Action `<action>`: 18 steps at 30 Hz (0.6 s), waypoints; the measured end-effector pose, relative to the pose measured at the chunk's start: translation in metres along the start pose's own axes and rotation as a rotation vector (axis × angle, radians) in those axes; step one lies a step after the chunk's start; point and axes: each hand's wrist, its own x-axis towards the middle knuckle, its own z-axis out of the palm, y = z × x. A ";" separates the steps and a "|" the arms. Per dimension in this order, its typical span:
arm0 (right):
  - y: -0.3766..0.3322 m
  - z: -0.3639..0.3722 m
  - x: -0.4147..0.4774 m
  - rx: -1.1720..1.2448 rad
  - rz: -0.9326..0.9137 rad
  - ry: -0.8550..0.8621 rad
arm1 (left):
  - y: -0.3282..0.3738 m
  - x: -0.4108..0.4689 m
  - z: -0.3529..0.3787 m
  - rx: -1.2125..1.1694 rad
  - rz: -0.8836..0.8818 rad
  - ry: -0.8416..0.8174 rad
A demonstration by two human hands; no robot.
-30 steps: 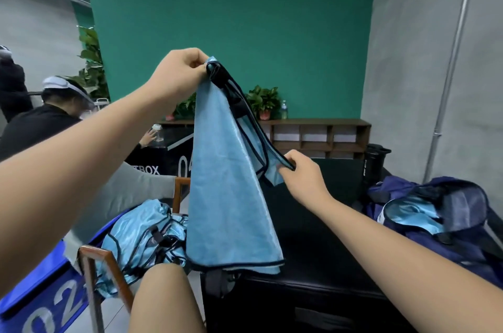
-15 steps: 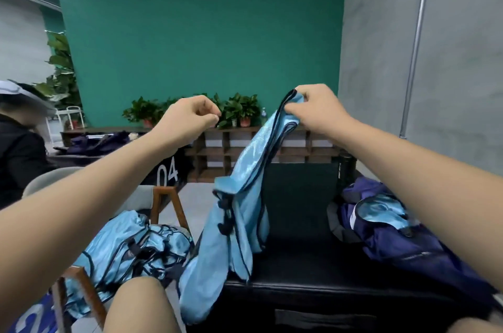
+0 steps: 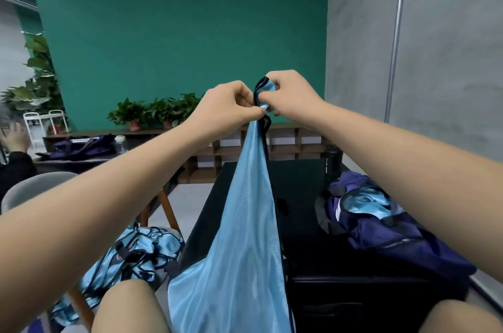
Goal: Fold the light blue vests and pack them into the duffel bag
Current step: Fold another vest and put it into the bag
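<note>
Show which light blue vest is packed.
The vest in the duffel bag; a second vest hangs from left hand and right hand; others heap on the chair.

left hand (image 3: pixel 226 108) rejoined right hand (image 3: pixel 294 96) at vest (image 3: pixel 245 224) top, vest now hanging straight

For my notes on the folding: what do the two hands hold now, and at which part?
The left hand and the right hand both pinch one light blue vest at its top, by the dark-trimmed edge; the rest hangs below.
</note>
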 end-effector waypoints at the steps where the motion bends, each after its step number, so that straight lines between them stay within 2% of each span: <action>1: 0.000 0.000 -0.001 0.006 0.000 0.009 | 0.002 0.000 0.001 0.030 0.011 0.006; 7: -0.005 -0.007 -0.002 0.020 -0.021 0.014 | 0.006 0.001 0.009 0.129 0.102 0.057; 18: -0.016 -0.024 0.004 -0.095 -0.170 -0.002 | -0.004 0.007 -0.003 0.150 0.089 0.009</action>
